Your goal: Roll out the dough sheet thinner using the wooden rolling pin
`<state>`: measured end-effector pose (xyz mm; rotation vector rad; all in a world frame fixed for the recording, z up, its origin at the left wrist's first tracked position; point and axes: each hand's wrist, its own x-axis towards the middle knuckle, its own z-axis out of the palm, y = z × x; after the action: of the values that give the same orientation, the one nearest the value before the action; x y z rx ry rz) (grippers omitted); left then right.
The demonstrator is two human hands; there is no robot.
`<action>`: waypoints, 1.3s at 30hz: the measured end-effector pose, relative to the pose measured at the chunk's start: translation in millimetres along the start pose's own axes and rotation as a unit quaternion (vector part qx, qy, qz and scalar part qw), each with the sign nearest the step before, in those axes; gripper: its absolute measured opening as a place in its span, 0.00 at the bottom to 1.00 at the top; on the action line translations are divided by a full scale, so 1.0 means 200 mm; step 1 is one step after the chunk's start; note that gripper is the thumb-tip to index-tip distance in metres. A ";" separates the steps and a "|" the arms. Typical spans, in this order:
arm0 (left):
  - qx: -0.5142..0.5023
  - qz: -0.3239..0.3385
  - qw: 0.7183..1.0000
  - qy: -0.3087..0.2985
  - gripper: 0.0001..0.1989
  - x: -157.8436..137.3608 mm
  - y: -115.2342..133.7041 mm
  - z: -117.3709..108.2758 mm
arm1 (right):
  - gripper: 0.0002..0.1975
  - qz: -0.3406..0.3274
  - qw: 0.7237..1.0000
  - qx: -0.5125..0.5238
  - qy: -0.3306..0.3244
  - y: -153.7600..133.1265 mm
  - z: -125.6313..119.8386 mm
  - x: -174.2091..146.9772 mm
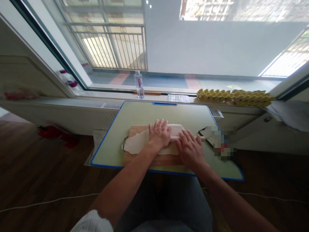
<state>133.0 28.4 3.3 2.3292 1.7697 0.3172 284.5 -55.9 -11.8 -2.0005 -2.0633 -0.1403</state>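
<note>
A pale sheet of dough point(136, 144) lies spread over a wooden cutting board point(138, 160) with a metal handle at its left end. A thin rolling pin point(174, 138) crosses the dough, partly hidden by my hands. My left hand point(159, 133) rests over the pin's left part, fingers stretched forward and lying flat. Over its right part lies my right hand point(191, 148), fingers spread and slightly bent, with the pin's end showing beyond them. Neither hand is wrapped round the pin. What is under both palms is hidden.
The board sits on a green, blue-edged table mat point(108, 141). At right lies a dark-edged flat object point(210, 137), partly pixelated. On the sill stand a clear bottle point(139, 84), a white card point(178, 98) and yellow egg trays point(234, 97). A cable point(60, 200) crosses the floor.
</note>
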 end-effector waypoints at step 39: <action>0.006 0.004 0.997 -0.071 0.32 0.21 -0.06 -0.02 | 0.32 0.057 0.992 -0.008 -0.111 0.00 0.05 0.48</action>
<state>131.8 71.3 5.3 2.3038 1.7006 0.1394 281.7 39.3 2.1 -2.2263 -2.0734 0.0935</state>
